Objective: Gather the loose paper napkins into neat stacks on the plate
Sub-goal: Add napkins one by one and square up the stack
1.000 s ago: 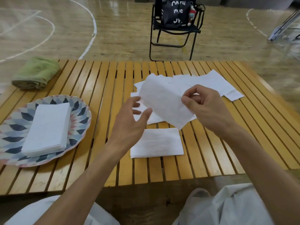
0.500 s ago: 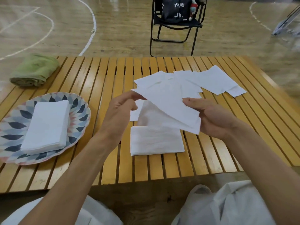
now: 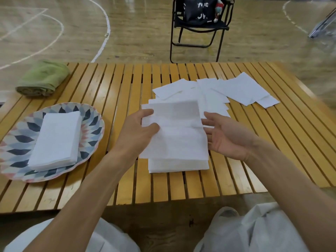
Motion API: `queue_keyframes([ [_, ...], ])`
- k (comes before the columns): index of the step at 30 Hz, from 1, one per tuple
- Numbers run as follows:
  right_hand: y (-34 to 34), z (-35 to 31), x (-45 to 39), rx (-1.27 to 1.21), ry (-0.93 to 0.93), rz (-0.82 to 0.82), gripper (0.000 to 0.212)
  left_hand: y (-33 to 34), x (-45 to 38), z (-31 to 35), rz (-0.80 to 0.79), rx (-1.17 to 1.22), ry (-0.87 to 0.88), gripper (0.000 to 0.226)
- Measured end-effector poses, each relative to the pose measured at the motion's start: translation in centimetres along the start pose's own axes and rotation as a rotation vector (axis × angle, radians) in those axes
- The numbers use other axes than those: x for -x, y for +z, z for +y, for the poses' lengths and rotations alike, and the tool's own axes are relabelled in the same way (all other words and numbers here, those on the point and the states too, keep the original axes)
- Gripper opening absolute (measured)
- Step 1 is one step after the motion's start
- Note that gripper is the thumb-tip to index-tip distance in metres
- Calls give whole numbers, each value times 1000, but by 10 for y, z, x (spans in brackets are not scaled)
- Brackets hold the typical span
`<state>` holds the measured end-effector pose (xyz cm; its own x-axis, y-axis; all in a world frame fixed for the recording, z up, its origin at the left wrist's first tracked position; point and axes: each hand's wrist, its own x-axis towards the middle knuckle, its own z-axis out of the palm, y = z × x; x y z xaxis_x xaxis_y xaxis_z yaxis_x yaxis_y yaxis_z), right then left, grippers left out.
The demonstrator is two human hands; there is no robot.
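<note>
A white paper napkin [image 3: 174, 128], partly unfolded with a crease across its middle, is held over the slatted yellow wooden worktop [image 3: 116, 91]. Its long axis runs away from the person, the far edge pointing toward the scattered loose white napkins [image 3: 236, 88] that lie overlapping at the back right of the worktop. The left hand [image 3: 140, 131] pinches the napkin's left edge, thumb on top and forefinger curled at the upper corner; that grip is clamped on the paper. The right hand [image 3: 225, 135] is at the napkin's right edge, palm turned up, fingers straight and spread, their tips touching or just under the paper; its grip is apart. Directly beneath the held napkin lies a small squared stack of folded white napkins [image 3: 178, 164] on the worktop, its near edge showing below the held sheet. To the left, well apart from both hands, a round plate with a blue, grey and pink petal pattern [image 3: 91, 124] carries a neat stack of white napkins [image 3: 56, 139], its long axis also running away from the person, tilted slightly right. A rolled green towel [image 3: 43, 79] lies at the far left corner.
</note>
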<state>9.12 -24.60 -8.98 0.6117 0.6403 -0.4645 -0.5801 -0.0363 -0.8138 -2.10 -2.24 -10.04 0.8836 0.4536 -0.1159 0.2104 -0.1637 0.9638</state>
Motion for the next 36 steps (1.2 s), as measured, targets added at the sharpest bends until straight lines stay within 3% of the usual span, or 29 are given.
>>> queue_keyframes([
  [6,9,-1,-1,11,-226,101,42,0,2,5,-21,74,115,46],
  [10,14,1,0,124,-330,143,46,1,5,9,5,110,232,41],
  [17,14,1,2,300,-527,298,48,1,5,11,72,141,293,35],
  [25,19,-1,9,396,-609,185,22,1,4,10,46,95,326,18],
  [36,15,5,4,745,-694,359,6,0,5,5,173,-177,397,16],
])
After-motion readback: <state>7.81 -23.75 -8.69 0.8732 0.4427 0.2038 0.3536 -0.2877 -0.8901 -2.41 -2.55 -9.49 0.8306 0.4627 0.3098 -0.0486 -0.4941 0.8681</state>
